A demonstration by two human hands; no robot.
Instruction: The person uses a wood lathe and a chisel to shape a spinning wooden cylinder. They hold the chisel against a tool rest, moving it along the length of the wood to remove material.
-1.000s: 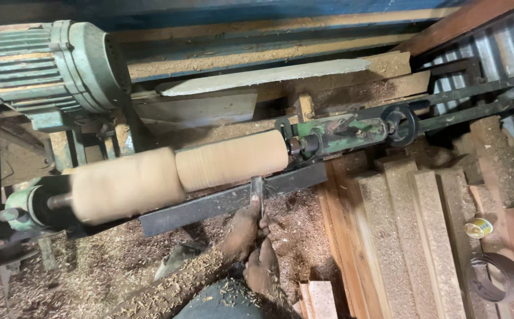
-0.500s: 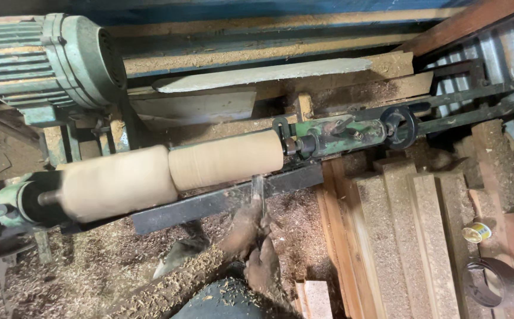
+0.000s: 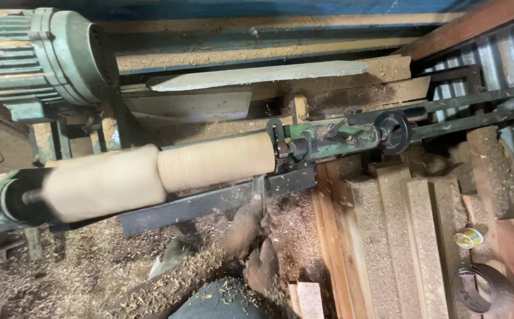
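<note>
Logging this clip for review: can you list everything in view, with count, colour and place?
wooden workpiece: one, pale tan, mounted across the lathe, thicker at the left
chisel: one, grey blade, on the tool rest, tip at the workpiece
tool rest: one, black bar, below the workpiece
tailstock: one, green, right end of the workpiece
motor: one, pale green, upper left
timber blocks: several, dusty tan, stacked at right
wood shavings: heaps, tan, on the floor
tape roll: one, yellow, lower right
left hand: dust-coated, on the chisel
right hand: dust-coated, behind it, on the chisel
</note>
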